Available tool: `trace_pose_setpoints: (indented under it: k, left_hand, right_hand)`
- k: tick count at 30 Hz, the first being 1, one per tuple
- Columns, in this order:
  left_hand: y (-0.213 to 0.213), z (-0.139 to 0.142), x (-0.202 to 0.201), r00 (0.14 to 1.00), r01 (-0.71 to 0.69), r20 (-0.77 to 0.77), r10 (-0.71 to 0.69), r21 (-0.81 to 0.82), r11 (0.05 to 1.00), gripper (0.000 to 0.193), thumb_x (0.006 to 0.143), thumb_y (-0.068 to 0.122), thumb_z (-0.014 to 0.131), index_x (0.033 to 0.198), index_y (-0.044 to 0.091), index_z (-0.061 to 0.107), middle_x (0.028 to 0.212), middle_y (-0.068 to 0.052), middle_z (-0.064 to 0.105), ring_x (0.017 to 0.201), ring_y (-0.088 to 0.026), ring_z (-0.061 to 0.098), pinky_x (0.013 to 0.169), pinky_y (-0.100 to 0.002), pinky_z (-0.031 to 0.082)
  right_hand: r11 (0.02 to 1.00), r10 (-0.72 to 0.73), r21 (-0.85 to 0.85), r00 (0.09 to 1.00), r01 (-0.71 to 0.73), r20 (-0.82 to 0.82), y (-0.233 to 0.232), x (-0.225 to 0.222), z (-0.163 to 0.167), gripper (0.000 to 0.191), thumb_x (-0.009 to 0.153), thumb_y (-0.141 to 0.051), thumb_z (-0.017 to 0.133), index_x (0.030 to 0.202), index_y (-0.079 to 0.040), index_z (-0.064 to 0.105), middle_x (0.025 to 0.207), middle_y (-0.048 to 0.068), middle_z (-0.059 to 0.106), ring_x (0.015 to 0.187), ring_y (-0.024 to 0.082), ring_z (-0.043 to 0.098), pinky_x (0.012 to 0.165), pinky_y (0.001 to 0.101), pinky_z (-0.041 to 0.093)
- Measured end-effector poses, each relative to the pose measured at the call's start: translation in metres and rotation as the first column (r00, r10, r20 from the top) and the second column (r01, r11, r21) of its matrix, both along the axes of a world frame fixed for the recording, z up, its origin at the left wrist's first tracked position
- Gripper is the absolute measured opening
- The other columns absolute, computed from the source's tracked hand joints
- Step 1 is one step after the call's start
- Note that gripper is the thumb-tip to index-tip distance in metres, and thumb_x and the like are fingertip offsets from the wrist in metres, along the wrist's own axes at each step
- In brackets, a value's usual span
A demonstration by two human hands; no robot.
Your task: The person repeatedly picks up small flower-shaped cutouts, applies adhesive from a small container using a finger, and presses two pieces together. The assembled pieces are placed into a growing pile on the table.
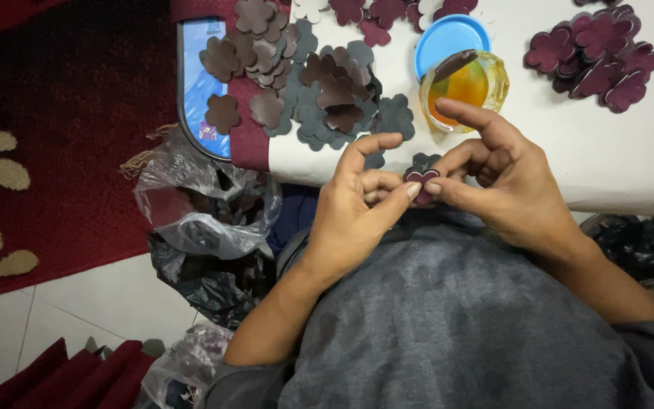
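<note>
Maroon flower cutout pinched btwn both hands' fingers.

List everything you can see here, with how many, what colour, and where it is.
small flower cutout: one, maroon, pinched between both hands' fingertips
flower cutouts: a heap, brown and grey, table's left part
maroon flower cutouts: a pile, table's right part
glass jar: one, clear with amber liquid, just beyond the hands
lid: one, blue, behind the jar
table: one, white top
plastic bags: several, clear and black, floor at left
rug: one, dark red with cream pattern, left
left hand: holds the cutout
right hand: holds the cutout
</note>
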State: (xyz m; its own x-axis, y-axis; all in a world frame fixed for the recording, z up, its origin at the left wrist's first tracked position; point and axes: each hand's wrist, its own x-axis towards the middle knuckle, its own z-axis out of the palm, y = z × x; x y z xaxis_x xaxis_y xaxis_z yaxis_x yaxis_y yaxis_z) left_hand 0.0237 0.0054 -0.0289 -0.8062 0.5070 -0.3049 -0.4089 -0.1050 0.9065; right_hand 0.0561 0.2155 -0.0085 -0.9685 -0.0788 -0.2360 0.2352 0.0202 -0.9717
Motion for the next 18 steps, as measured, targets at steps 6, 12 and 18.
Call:
trace_pose_setpoints:
  k: [6, 12, 18]
  left_hand:
    - [0.0016, -0.0034, -0.0017, 0.999, -0.012, 0.054, 0.006, 0.120, 0.993, 0.065, 0.100, 0.003, 0.065, 0.155, 0.003, 0.031, 0.101, -0.014, 0.075, 0.094, -0.014, 0.073, 0.086, -0.027, 0.061]
    - [0.0023, -0.0027, -0.0005, 0.990, -0.071, 0.137, 0.046, 0.181, 0.981, 0.067, 0.103, 0.007, 0.064, 0.160, 0.005, 0.029, 0.103, -0.014, 0.074, 0.094, -0.015, 0.074, 0.088, -0.029, 0.062]
    - [0.0067, -0.0004, 0.0020, 0.997, -0.060, 0.058, 0.057, 0.048, 0.997, 0.086, 0.088, 0.000, 0.078, 0.160, 0.007, 0.030, 0.102, -0.009, 0.069, 0.089, -0.010, 0.070, 0.076, -0.023, 0.057]
  right_hand:
    - [0.999, -0.037, -0.037, 0.999, 0.038, 0.019, 0.0003, 0.0019, -0.0043, 0.076, 0.090, 0.004, 0.072, 0.159, 0.002, 0.038, 0.093, 0.007, 0.071, 0.089, 0.011, 0.069, 0.085, 0.0254, 0.057]
    - [0.991, -0.092, -0.099, 0.995, 0.094, 0.027, -0.0006, 0.0035, -0.0031, 0.077, 0.090, 0.006, 0.072, 0.160, 0.002, 0.039, 0.092, 0.005, 0.068, 0.087, 0.009, 0.066, 0.079, 0.0216, 0.055]
    - [0.990, -0.118, -0.071, 0.991, 0.122, 0.055, -0.0020, 0.0034, -0.0003, 0.077, 0.090, 0.007, 0.071, 0.159, 0.001, 0.039, 0.091, 0.005, 0.069, 0.086, 0.009, 0.067, 0.079, 0.0221, 0.057]
